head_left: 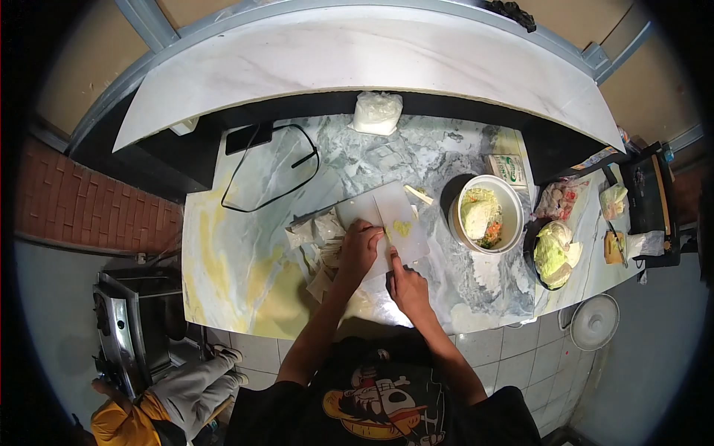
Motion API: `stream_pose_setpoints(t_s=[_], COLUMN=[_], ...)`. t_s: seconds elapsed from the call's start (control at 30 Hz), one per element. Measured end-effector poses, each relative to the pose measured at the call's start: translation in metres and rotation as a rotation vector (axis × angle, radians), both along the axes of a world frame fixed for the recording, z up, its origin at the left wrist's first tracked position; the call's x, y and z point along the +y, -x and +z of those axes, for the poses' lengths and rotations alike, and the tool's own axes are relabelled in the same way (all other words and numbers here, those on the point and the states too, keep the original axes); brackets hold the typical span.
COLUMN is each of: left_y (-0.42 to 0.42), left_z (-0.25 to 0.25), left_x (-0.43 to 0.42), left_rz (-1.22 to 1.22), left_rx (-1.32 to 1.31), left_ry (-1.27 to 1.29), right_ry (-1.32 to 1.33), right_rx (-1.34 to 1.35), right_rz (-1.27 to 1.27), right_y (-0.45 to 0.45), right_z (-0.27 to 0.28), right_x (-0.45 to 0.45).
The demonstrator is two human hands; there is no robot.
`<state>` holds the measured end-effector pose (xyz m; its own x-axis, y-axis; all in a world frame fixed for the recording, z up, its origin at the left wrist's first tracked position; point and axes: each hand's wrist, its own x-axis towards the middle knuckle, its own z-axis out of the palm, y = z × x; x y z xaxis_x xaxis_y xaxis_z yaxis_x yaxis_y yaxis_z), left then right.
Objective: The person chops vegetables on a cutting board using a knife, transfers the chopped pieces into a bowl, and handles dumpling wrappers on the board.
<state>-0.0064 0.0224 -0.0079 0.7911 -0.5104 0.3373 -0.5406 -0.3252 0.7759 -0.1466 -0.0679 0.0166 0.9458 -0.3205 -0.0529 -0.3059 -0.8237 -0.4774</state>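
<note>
My right hand (407,284) is closed round the handle of a knife (386,224), whose blade points away from me over a white cutting board (364,208). Beside the blade, my left hand (361,244) presses its fingers together on a small green vegetable (387,232), mostly hidden, its kind unclear. Pale green slices (401,227) lie on the board right of the knife. Several greyish folded packets (327,225) are by the board's left edge, partly under my left forearm. A pale strip (419,195) rests near the board's far right corner.
Right of the board stands a white pot (512,195) with shredded vegetables and a cabbage piece. Farther right are a cabbage (554,253) and bagged food (561,199). A white-filled plastic bag (376,113) and black strap (256,204) lie behind. Someone in orange (126,424) is at lower left.
</note>
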Motion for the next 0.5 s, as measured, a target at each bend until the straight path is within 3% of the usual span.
stream_pose_setpoints(t_s=[0.5], left_y=[0.002], left_z=[-0.003], left_x=[0.0], left_rz=[-0.01], left_rx=[-0.026], left_ry=[-0.052], right_ry=[-0.136], right_rx=[0.059], right_rz=[-0.004], right_y=[-0.009], right_z=[0.001], right_x=[-0.009])
